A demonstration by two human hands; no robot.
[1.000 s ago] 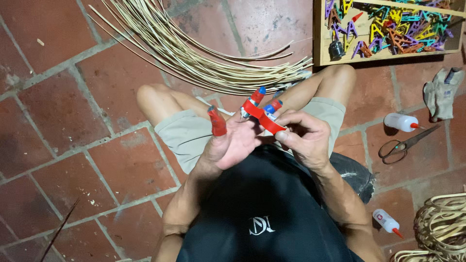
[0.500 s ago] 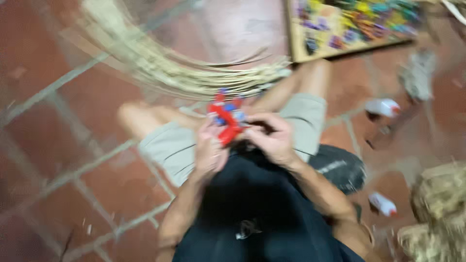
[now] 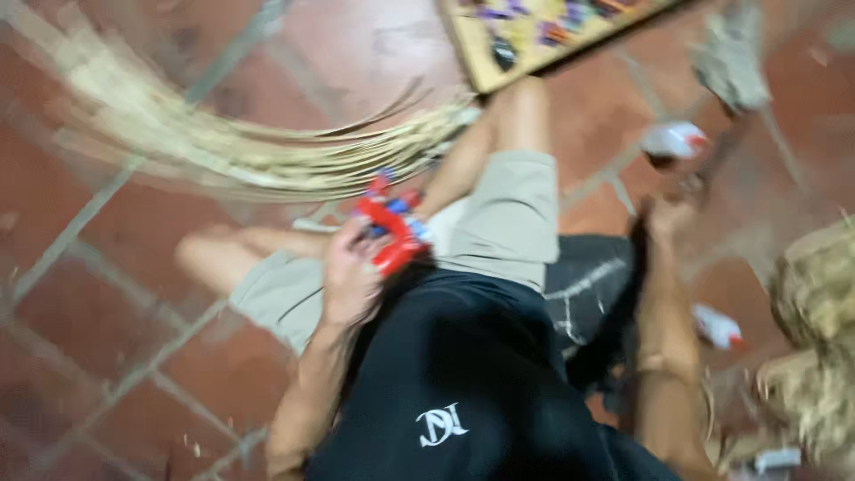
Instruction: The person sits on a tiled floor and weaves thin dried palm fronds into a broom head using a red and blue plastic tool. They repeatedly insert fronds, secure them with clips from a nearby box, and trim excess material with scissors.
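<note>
Left hand (image 3: 349, 285) clamped on red-and-blue woven piece (image 3: 389, 230), over lap. Right hand (image 3: 670, 216) beyond right thigh, near scissors (image 3: 704, 174); grip indeterminate through blur. Risk: one-handed hold, weave slipping loose.

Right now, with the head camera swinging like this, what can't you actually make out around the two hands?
- Right hand: motion blur smears it; whether it grips anything near the scissors is unreadable.
- Red and blue piece: held in the left hand, but its shape is blurred and partly covered by fingers.
- Wooden tray: cut off by the top edge, contents only coloured smudges.
- Woven basket: cut by the right edge.
</note>
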